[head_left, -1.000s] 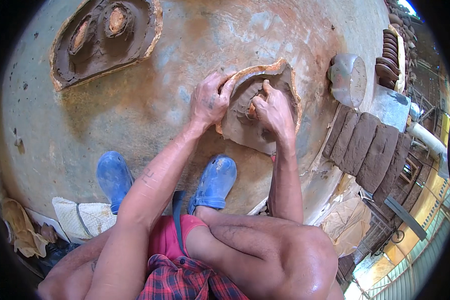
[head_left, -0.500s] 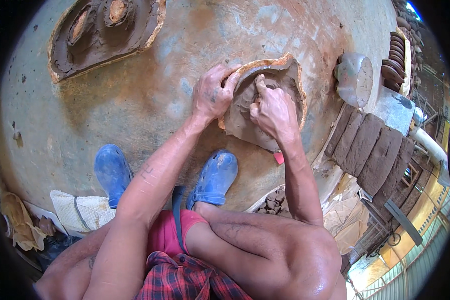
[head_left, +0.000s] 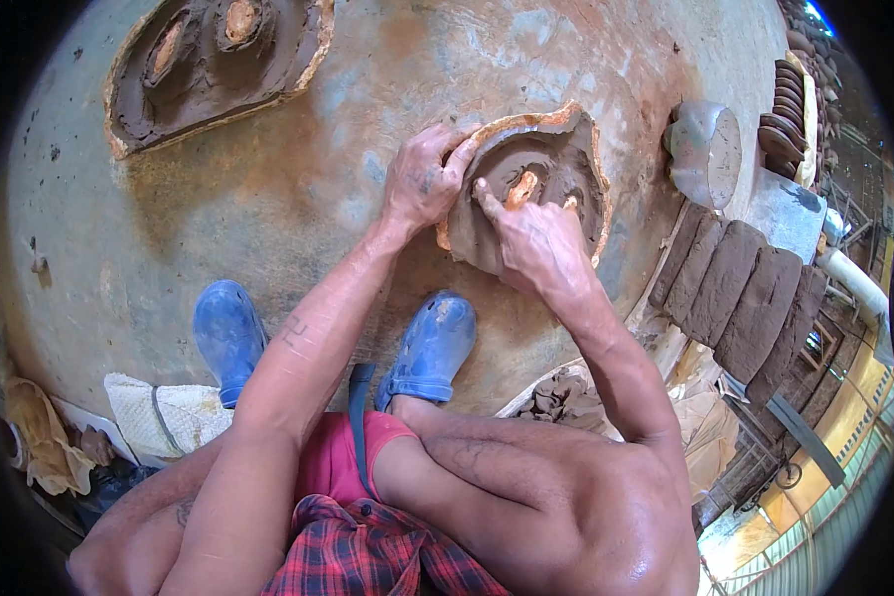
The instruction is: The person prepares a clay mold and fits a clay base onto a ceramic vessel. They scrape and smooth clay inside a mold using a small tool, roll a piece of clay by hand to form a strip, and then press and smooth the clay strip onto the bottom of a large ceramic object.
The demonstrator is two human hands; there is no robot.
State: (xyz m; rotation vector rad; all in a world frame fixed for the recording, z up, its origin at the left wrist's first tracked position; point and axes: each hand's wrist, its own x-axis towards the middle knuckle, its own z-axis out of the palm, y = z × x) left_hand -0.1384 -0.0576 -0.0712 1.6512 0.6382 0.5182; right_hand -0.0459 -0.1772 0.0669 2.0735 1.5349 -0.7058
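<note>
A mould with a rough orange rim (head_left: 603, 164) lies on the floor, lined with dark grey-brown wet clay (head_left: 507, 159). Two orange raised parts show through the clay: a longer one (head_left: 521, 189) and a smaller one partly behind my right hand. My left hand (head_left: 427, 177) is closed over the mould's upper left edge. Inside the mould, my right hand (head_left: 546, 248) rests on the clay, one finger stretched out and touching it near the left side; its other fingers are mostly hidden under the hand. No loose thing shows in it.
A larger clay-lined mould (head_left: 204, 114) lies at the far left. To the right are a cut clear plastic container (head_left: 705, 154), thick clay slabs (head_left: 735, 293) and stacked dark discs (head_left: 785, 119). Blue clogs (head_left: 432, 348) on my feet stand close by. Clay lumps (head_left: 561, 397) lie beside my right leg.
My right hand has moved down and left within the mould, from the upper clay to the left side. The orange raised parts now show. My left hand stays on the rim.
</note>
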